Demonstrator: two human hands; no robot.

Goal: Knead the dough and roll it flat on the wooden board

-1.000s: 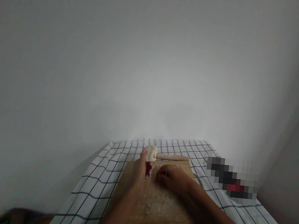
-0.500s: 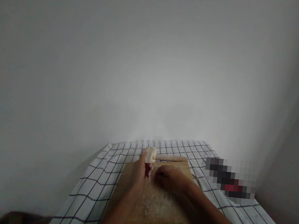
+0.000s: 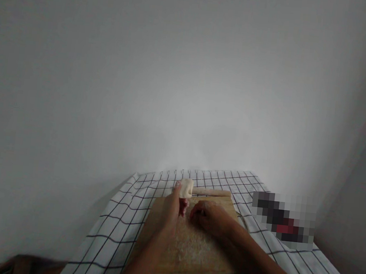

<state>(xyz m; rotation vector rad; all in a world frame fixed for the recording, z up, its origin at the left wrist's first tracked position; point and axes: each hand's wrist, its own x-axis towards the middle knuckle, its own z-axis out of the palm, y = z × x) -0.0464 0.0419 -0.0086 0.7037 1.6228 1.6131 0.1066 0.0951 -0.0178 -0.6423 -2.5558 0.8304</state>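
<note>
My left hand [image 3: 175, 203] is closed around a pale piece of dough [image 3: 186, 189], lifted above the far part of a wooden board [image 3: 169, 266]. Its reddish fingertips show just below the dough. To its right, a short way apart, my right hand [image 3: 208, 213] is curled low over the board, fingers bent inward. Whatever those fingers hold, if anything, is hidden. White flour [image 3: 192, 247] is scattered over the middle of the board.
A pale wooden rolling pin [image 3: 212, 192] lies along the board's far edge. Under the board is a white tablecloth [image 3: 111, 229] with dark grid lines. A pixelated dark and red object [image 3: 280, 219] is on the right. A plain wall [image 3: 189, 76] rises behind the table.
Both hands stay almost in place, the left still with the dough. The whole view has shifted very slightly.
</note>
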